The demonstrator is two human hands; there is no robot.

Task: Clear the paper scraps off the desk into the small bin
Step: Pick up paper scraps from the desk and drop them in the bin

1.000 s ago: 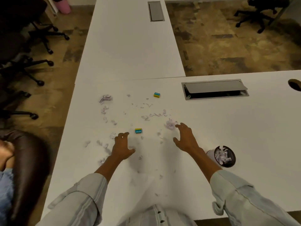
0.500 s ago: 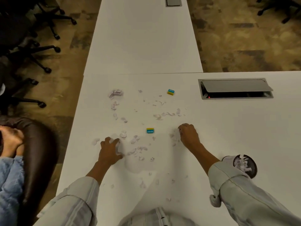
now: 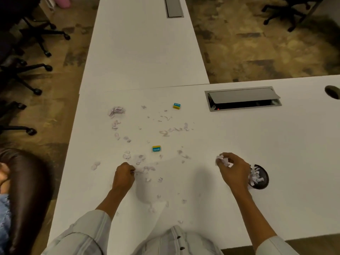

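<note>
While your right hand (image 3: 232, 169) is closed around a wad of scraps (image 3: 223, 160) just beside the bin (image 3: 260, 178), the likeliest slip is loose bits dropping from between your fingers onto the bench (image 3: 239, 137) before the hand is over the rim. The bin already looks well filled with white shreds, so a careless drop could bounce pieces back out, and a knock from your wrist could tip it, since it stands close against your forearm. Your left hand (image 3: 123, 176) is curled in a pinch on a small cluster of pieces (image 3: 145, 169) near the front edge; dragging them could push some off the bench. Two erasers (image 3: 156, 149) lie among the litter, one near your left hand and one farther back, and either could get swept up by mistake. What remains is pale, crumpled and torn very small, spread from a larger ball (image 3: 116, 111) at the far left to thin curls in the middle and specks close to your body, likely light enough to scatter at a quick move.
</note>
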